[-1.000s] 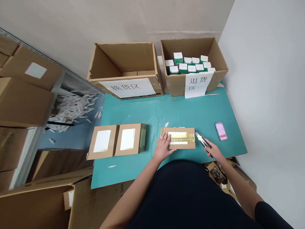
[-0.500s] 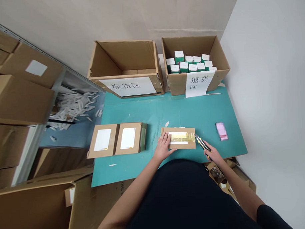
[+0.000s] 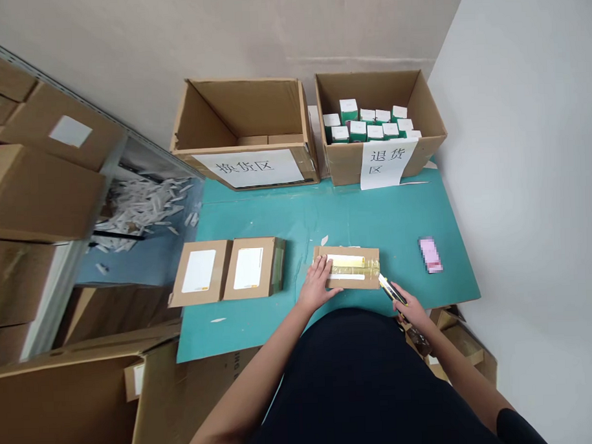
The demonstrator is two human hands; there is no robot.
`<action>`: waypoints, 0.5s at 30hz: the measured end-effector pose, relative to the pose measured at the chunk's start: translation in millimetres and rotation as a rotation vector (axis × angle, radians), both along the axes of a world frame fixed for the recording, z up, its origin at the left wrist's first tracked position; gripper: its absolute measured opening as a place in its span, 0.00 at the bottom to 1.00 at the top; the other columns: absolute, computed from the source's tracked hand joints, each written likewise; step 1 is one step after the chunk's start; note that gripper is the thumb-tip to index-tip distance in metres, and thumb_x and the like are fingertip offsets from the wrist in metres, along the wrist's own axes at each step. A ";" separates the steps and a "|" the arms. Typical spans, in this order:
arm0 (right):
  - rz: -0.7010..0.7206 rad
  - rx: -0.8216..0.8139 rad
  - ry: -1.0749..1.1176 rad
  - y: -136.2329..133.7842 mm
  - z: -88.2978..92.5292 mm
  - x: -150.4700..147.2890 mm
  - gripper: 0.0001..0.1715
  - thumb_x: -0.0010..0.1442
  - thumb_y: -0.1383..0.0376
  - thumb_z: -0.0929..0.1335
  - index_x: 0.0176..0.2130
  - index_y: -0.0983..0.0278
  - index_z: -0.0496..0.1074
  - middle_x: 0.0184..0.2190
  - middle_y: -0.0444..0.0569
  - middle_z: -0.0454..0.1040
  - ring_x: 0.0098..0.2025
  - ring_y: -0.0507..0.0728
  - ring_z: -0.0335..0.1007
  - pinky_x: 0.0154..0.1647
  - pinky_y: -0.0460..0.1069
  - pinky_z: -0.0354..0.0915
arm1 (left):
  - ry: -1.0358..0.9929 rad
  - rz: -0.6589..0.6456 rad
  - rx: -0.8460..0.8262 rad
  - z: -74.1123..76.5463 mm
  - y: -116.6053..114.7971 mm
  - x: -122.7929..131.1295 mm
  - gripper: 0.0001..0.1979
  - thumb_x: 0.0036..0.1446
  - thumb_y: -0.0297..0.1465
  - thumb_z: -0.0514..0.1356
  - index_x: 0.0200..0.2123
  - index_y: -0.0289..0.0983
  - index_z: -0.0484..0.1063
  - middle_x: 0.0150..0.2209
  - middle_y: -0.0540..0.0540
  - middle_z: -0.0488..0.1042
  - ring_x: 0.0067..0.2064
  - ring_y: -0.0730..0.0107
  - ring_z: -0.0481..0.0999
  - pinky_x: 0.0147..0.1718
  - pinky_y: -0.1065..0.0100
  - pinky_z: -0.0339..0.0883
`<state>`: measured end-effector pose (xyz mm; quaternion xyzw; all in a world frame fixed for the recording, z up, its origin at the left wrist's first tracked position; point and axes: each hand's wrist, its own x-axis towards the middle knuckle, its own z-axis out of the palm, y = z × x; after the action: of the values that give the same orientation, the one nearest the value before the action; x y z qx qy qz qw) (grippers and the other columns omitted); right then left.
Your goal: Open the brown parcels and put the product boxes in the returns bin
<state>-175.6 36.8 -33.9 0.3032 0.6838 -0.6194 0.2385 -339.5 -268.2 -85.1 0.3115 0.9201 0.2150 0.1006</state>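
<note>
Hands: apart; the left hand (image 3: 317, 286) lies flat with fingers spread, the right hand (image 3: 409, 307) is wrapped around a cutter (image 3: 392, 290).
Labelled boxes (image 3: 249, 269): two, side by side, left of the left hand, labels up; probably set there to leave room around the hands.
Left carton (image 3: 256, 107): beyond the left hand and to its left, its written sheet facing the person, likely so it can be read from here.
Taped box (image 3: 352, 270): on the worktop (image 3: 364, 213) between the hands, its left end under the left hand, which seems to press there to steady it and stay clear of the blade.
Right carton (image 3: 345, 165): beyond both hands, holding white-and-green packs (image 3: 358, 130) stood close together, perhaps to save space.
Cutter: blade angled at the taped box's right end; whether it touches, I cannot tell.
Pink thing (image 3: 430, 254): beyond the right hand, blurred, apparently out of the way.
</note>
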 end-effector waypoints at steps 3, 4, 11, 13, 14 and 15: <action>0.021 0.018 -0.003 8.7 4.8 -1.7 0.47 0.52 0.55 0.68 0.69 0.58 0.59 0.27 0.38 0.71 0.16 0.47 0.60 0.15 0.44 0.58 | 0.004 -0.002 0.000 0.9 -0.5 -0.1 0.51 0.57 0.55 0.62 0.73 0.38 0.45 0.73 0.33 0.51 0.74 0.42 0.46 0.68 0.43 0.48; 0.024 0.013 -0.001 13.7 7.1 -1.7 0.47 0.52 0.55 0.68 0.68 0.59 0.60 0.26 0.38 0.72 0.16 0.47 0.60 0.16 0.44 0.58 | 0.007 -0.002 0.002 0.9 -0.7 0.3 0.51 0.56 0.55 0.62 0.73 0.38 0.44 0.73 0.33 0.51 0.74 0.42 0.46 0.68 0.43 0.48; -0.076 0.083 0.078 46.4 3.4 4.0 0.44 0.53 0.52 0.69 0.65 0.62 0.61 0.26 0.41 0.72 0.22 0.52 0.66 0.21 0.47 0.64 | 0.027 0.005 0.015 -0.9 -2.0 3.8 0.52 0.56 0.55 0.62 0.74 0.37 0.44 0.72 0.33 0.51 0.74 0.43 0.46 0.68 0.44 0.49; -0.127 0.151 0.094 46.0 -6.5 1.4 0.43 0.51 0.49 0.70 0.61 0.63 0.65 0.28 0.43 0.73 0.24 0.53 0.67 0.23 0.48 0.66 | 0.029 0.006 0.016 -0.7 -1.7 4.5 0.52 0.56 0.55 0.62 0.73 0.36 0.45 0.72 0.33 0.51 0.74 0.43 0.46 0.68 0.44 0.48; -0.149 0.182 0.097 44.1 -12.2 -1.2 0.42 0.49 0.48 0.71 0.59 0.62 0.66 0.30 0.44 0.73 0.25 0.53 0.67 0.24 0.48 0.67 | 0.028 0.009 0.017 -0.4 -1.2 4.8 0.52 0.56 0.55 0.62 0.73 0.36 0.45 0.72 0.33 0.51 0.74 0.43 0.46 0.69 0.44 0.48; -0.170 0.206 0.100 41.7 -18.2 -4.4 0.42 0.48 0.46 0.72 0.57 0.62 0.66 0.33 0.45 0.74 0.26 0.53 0.67 0.25 0.48 0.68 | 0.025 0.014 0.017 -0.2 -0.6 5.1 0.52 0.56 0.55 0.62 0.73 0.36 0.45 0.72 0.33 0.51 0.74 0.42 0.46 0.68 0.44 0.48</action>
<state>-180.0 78.5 -52.1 0.3518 0.7267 -0.5780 0.1185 -334.5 -268.8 -85.2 0.3085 0.9216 0.2195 0.0848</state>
